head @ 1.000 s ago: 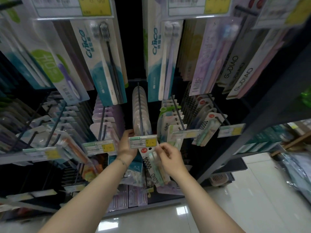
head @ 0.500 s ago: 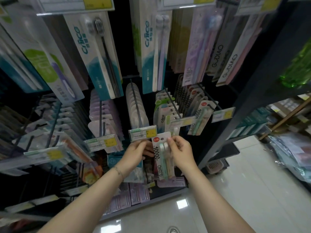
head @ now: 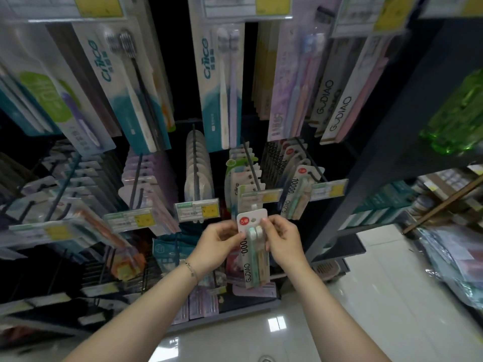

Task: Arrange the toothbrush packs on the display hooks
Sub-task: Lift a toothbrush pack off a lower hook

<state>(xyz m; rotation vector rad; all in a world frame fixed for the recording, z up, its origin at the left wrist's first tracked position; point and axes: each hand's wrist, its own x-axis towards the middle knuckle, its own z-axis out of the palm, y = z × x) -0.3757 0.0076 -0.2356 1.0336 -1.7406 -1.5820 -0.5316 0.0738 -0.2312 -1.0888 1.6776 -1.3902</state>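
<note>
Two hands held one toothbrush pack (head: 254,250) upright in front of the rack. The left hand (head: 219,244) pinched its left edge with curled fingers, and the right hand (head: 283,241) pinched its right edge near the top. The pack's card sat just below a price tag (head: 261,197) on a hook (head: 251,165). Matching packs (head: 298,194) hung right of it, and long packs (head: 222,87) hung above.
</note>
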